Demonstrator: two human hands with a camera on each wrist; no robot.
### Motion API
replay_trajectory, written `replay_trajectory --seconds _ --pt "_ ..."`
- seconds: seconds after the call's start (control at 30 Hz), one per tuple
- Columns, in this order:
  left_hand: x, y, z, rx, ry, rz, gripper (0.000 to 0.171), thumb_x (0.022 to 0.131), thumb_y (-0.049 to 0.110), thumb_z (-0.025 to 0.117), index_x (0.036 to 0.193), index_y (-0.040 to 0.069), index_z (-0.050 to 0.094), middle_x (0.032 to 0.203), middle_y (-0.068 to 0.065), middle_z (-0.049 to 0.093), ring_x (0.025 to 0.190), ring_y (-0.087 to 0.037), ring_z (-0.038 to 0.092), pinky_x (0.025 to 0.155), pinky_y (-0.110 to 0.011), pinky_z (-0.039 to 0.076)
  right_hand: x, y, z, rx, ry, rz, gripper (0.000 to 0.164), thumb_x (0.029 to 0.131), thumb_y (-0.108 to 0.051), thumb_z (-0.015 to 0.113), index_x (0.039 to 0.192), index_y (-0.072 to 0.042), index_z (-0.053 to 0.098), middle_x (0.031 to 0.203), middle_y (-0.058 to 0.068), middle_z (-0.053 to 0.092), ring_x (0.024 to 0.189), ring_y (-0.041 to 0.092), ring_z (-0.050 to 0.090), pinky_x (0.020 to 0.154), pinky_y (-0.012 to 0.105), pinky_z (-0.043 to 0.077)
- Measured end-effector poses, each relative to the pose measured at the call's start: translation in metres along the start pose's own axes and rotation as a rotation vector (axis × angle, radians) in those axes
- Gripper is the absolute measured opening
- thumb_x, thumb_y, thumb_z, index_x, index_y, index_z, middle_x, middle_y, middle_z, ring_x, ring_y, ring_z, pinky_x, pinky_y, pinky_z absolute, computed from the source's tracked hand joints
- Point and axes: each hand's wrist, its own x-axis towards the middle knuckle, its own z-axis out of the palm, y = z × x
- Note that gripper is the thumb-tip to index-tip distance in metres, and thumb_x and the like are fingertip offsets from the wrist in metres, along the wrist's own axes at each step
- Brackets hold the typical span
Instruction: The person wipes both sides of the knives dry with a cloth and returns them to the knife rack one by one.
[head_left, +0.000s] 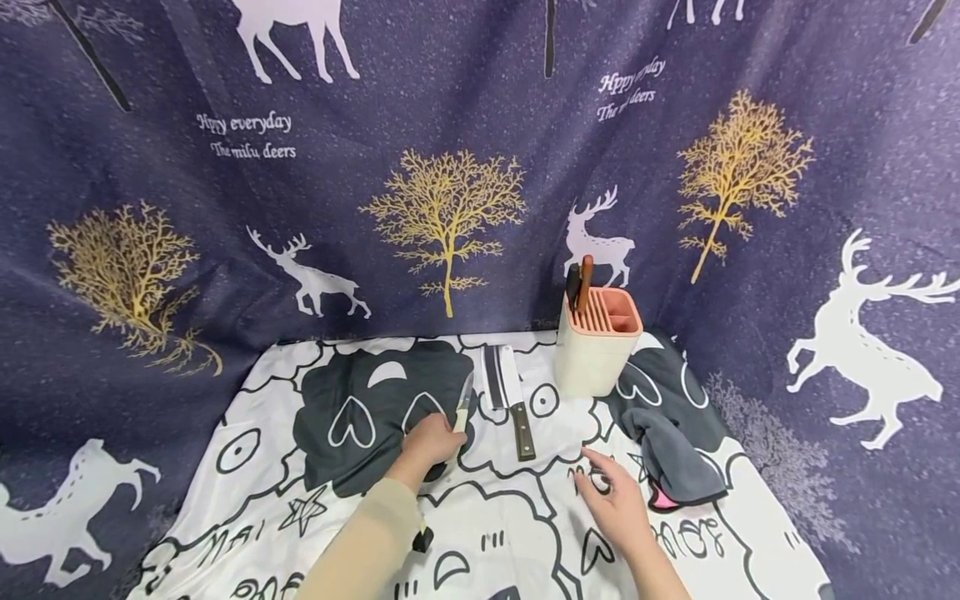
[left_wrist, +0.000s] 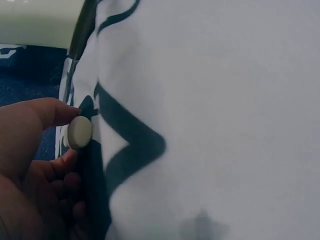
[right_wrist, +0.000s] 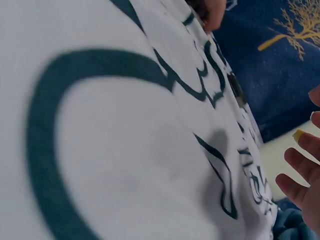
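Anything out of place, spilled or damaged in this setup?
No visible spill or damage. Mildly odd: the metal cleaver with a brown riveted handle lies loose on the black-patterned white cloth, though the white, coral-topped knife holder seems to have free slots. The dark grey fabric lies bunched to its right.

1. So the tabletop (head_left: 251, 492) is fully draped in a white printed cloth (head_left: 517, 521), all chunky black outlines, hearts, stars, lettering and big dark patches. It's kinda wrinkled too.
2. Lying flat near the back middle is a cleaver (head_left: 514, 395), broad blade toward the back, dark riveted handle toward the person.
3. Just right of that, near the back edge, a cream knife holder (head_left: 595, 360) with a coral slotted top stands upright.
4. In front of the holder and further right, there's a crumpled grey rag (head_left: 678, 457), partly over a dark patch.
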Motion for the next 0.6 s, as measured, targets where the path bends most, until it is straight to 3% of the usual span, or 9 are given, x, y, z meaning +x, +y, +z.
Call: replay_trajectory --seconds 0.13,0.23,0.4,0.6 --pt "0.001 0.001 -0.004 -0.009 -0.044 0.009 0.026 0.083 0.040 0.067 0.080 0.015 0.061 0.080 -0.003 0.062 0.072 -0.023 0.057 0.067 -0.039 0.045 0.009 0.010 -0.012 -0.015 0.060 -0.006 0.042 0.088 -0.013 0.076 0.129 -0.010 0.070 0.126 0.013 0.073 0.112 0.032 0.069 0.089 0.040 0.056" --pt "0.002 0.002 -0.009 -0.022 -0.084 0.037 0.025 0.082 0.036 0.068 0.079 0.012 0.060 0.077 -0.004 0.062 0.067 -0.022 0.057 0.062 -0.033 0.045 0.018 0.018 -0.025 -0.051 0.085 -0.005 0.042 0.090 -0.015 0.075 0.131 -0.008 0.069 0.130 0.018 0.070 0.119 0.038 0.065 0.098 0.050 0.052" --pt "0.003 0.001 -0.018 -0.102 -0.185 0.055 0.025 0.081 0.030 0.069 0.069 0.010 0.062 0.057 -0.004 0.062 0.048 -0.018 0.061 0.044 -0.028 0.043 0.033 0.034 -0.050 -0.169 0.032 0.016 0.046 0.096 -0.025 0.069 0.137 -0.007 0.063 0.138 0.025 0.062 0.132 0.048 0.051 0.110 0.064 0.037" --pt "0.003 -0.006 -0.022 -0.163 -0.287 0.063 0.028 0.084 0.021 0.063 0.057 0.013 0.059 0.045 0.001 0.056 0.039 -0.013 0.053 0.036 -0.026 0.033 0.049 0.058 -0.069 -0.296 0.008 0.012 0.051 0.094 -0.024 0.068 0.138 0.002 0.059 0.139 0.030 0.060 0.133 0.053 0.048 0.111 0.067 0.036"
